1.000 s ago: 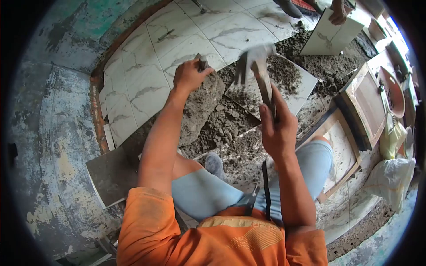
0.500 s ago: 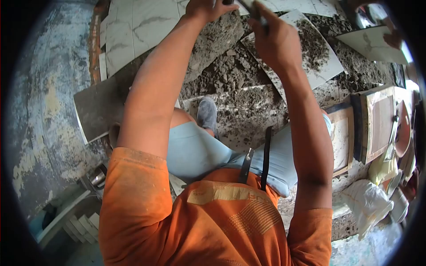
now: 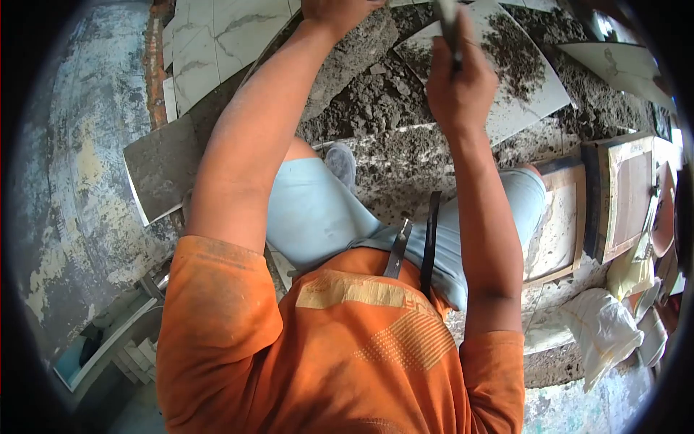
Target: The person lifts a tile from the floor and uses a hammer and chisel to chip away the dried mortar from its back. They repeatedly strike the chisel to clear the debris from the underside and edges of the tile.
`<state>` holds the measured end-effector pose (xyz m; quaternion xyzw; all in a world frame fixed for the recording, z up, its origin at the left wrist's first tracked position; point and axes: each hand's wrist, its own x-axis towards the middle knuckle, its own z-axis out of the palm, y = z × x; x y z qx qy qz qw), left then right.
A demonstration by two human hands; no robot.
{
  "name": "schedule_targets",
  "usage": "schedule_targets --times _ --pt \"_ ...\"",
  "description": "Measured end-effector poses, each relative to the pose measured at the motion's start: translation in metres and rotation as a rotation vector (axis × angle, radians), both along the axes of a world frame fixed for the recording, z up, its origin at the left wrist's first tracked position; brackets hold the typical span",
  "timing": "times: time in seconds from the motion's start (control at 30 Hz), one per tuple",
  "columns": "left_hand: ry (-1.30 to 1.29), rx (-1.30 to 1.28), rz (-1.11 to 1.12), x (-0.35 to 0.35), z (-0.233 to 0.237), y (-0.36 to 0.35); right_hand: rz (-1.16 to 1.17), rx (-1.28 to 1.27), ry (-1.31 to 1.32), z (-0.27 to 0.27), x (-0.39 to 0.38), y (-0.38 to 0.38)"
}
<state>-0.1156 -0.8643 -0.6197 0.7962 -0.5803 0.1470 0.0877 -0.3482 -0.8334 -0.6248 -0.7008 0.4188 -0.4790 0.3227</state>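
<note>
My right hand (image 3: 464, 90) is closed around a dark-handled tool (image 3: 450, 32), its upper part pale and smeared by motion. What kind of tool it is cannot be made out. Beneath and beside that hand lies a loose pale tile (image 3: 538, 98) strewn with dark crumbs of mortar. My left hand (image 3: 338, 13) reaches to the top edge of the view, above a smooth grey mortar patch (image 3: 354, 61); its fingers are mostly cut off. Crumbly mortar (image 3: 383, 101) spreads between the two arms.
Laid marble-patterned tiles (image 3: 249, 32) run along the upper left. A grey tile piece (image 3: 163, 170) leans by the peeling wall (image 3: 87, 166). On the right are wooden frames (image 3: 625, 195) and a white sack (image 3: 600, 325). Another tile (image 3: 614, 69) stands at upper right, near a person's hand.
My right hand has moved right and slightly down with the tool, away from my left hand. My left hand has risen farther out of view. The camera has shifted slightly.
</note>
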Motion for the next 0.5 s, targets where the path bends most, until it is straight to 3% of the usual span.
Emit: schedule_targets --times 0.03,0.07,0.13,0.17,0.2,0.3,0.33,0.43,0.5 --pt "-0.046 0.298 -0.022 -0.004 0.009 -0.001 0.057 0.057 0.172 0.002 -0.006 0.000" --pt "-0.056 0.292 -0.037 -0.009 0.007 0.001 0.113 0.111 0.341 0.005 -0.011 -0.004" --pt "-0.138 -0.070 -0.178 -0.008 -0.009 0.005 0.122 0.125 0.278 0.000 -0.016 0.001" --pt "-0.336 -0.299 -0.341 -0.006 -0.010 0.005 0.027 0.054 0.094 -0.004 -0.015 0.005" --pt "-0.342 -0.296 -0.349 -0.006 -0.012 0.008 -0.069 -0.011 -0.092 -0.001 -0.016 0.010" --pt "-0.237 -0.166 -0.235 -0.011 -0.016 0.012 -0.141 0.008 -0.201 0.005 -0.028 0.011" --pt "-0.253 -0.173 -0.266 -0.011 -0.014 0.011 -0.151 0.009 -0.240 0.007 -0.033 0.009" --pt "0.105 -0.257 -0.376 -0.013 0.002 0.008 -0.178 0.064 -0.245 -0.002 -0.048 0.012" --pt "0.181 -0.215 -0.405 -0.010 0.004 0.007 -0.178 0.125 -0.237 -0.005 -0.056 0.018"
